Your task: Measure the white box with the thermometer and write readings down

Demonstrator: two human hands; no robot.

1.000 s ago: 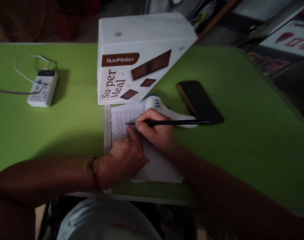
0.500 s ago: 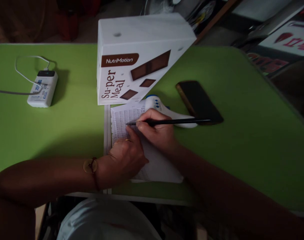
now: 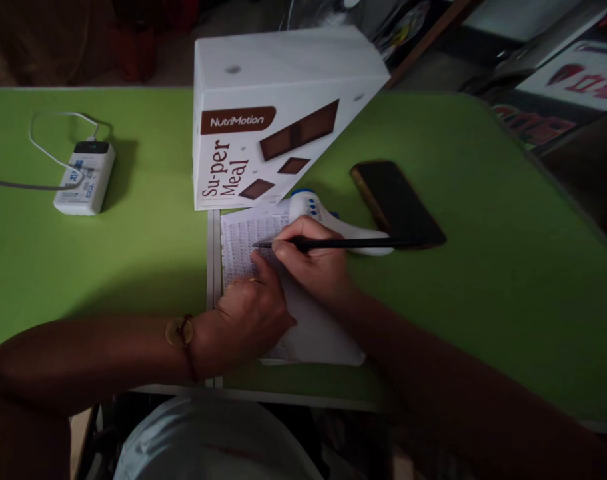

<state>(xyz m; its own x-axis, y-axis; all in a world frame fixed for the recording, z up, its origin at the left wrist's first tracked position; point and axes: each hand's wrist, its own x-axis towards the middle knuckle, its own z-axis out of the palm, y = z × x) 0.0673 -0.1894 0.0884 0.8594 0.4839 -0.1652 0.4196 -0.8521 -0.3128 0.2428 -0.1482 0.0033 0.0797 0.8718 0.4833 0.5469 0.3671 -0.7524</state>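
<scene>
Pointing left at mid-frame, the pen point(image 3: 356, 243) is pinched in the right hand point(image 3: 316, 260), fingers closed, pen tip at the paper point(image 3: 239, 239), centre frame; just below, the paper's covered by the half-open left hand point(image 3: 253, 313), index extended, nothing seen gripped.

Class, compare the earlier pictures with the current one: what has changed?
Very little. The pen in the right hand has shifted at most slightly, its tip a touch toward the picture's right; any new mark is too small to tell. Nothing was taken hold of or let go. The left hand stays on the paper; the box, white handheld device and phone stayed put.
</scene>
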